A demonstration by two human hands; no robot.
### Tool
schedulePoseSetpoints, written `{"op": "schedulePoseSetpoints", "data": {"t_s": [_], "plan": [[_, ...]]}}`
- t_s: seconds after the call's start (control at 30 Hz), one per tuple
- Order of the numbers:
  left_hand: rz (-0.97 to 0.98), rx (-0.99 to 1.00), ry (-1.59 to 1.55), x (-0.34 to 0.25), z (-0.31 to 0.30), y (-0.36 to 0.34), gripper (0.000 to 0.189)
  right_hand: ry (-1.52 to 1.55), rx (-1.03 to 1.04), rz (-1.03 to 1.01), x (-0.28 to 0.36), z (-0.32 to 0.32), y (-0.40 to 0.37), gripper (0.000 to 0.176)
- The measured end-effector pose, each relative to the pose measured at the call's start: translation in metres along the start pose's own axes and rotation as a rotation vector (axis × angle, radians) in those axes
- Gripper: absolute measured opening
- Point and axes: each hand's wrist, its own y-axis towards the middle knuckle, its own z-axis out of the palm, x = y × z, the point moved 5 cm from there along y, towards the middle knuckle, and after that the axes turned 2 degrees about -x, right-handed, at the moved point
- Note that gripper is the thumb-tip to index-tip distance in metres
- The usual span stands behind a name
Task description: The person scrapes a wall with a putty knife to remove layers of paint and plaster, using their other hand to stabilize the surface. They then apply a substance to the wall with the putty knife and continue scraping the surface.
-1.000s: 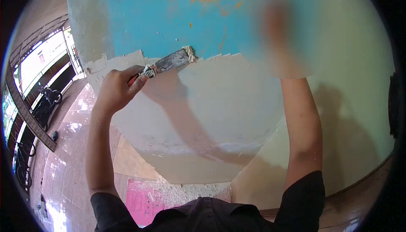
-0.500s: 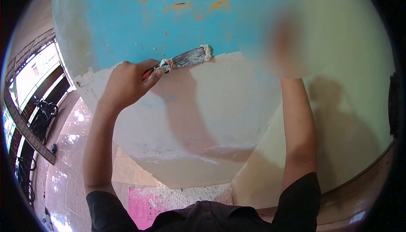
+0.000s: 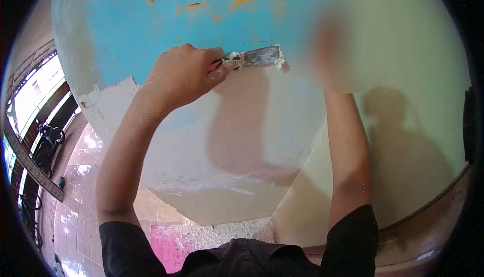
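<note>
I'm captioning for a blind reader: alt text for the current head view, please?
A left hand holds a caked scraper at a wall, where turquoise paint meets a pale area below. The raised right hand is blurred. Beneath lie pale flakes and a pink sheet.

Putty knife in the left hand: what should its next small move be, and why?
Probably a short slide of the putty knife by the left hand toward the pale green wall: it points that way along the border between blue paint above and whitish surface below, with off-white residue clumped at its tip.
</note>
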Motion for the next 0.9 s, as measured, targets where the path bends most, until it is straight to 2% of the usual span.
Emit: {"op": "schedulePoseSetpoints", "data": {"t_s": [0.1, 0.17, 0.23, 0.3, 0.47, 0.63, 0.77, 0.83, 0.9], "plan": [[0.017, -0.022, -0.035, -0.001, 0.002, -0.004, 0.031, 0.008, -0.005, -0.022, 0.002, -0.001, 0.002, 0.042], [-0.087, 0.012, -0.075, 0.015, 0.006, -0.020, 0.031, -0.009, 0.000, -0.031, 0.003, -0.001, 0.001, 0.041], [-0.075, -0.031, -0.080, 0.038, 0.008, -0.044, 0.031, -0.029, -0.001, -0.033, 0.004, -0.001, 0.001, 0.040], [-0.158, -0.128, -0.220, 0.057, 0.007, -0.074, 0.028, -0.069, 0.006, -0.051, 0.006, 0.000, 0.001, 0.039], [-0.302, -0.224, -0.342, 0.077, 0.010, -0.150, 0.020, -0.103, 0.022, -0.075, 0.007, 0.002, -0.001, 0.041], [-0.427, -0.387, -0.457, 0.101, 0.036, -0.222, 0.026, -0.095, 0.050, -0.079, 0.014, 0.005, 0.001, 0.046], [-0.688, -0.453, -0.941, 0.121, 0.074, -0.266, 0.032, -0.180, 0.094, -0.042, 0.018, 0.010, 0.002, 0.055], [-0.725, -0.479, -1.051, 0.130, 0.084, -0.277, 0.034, -0.197, 0.091, 0.029, 0.021, 0.014, 0.002, 0.059], [-0.757, -0.512, -1.165, 0.136, 0.083, -0.282, 0.035, -0.219, 0.094, -0.026, 0.037, 0.025, 0.010, 0.055]]}}
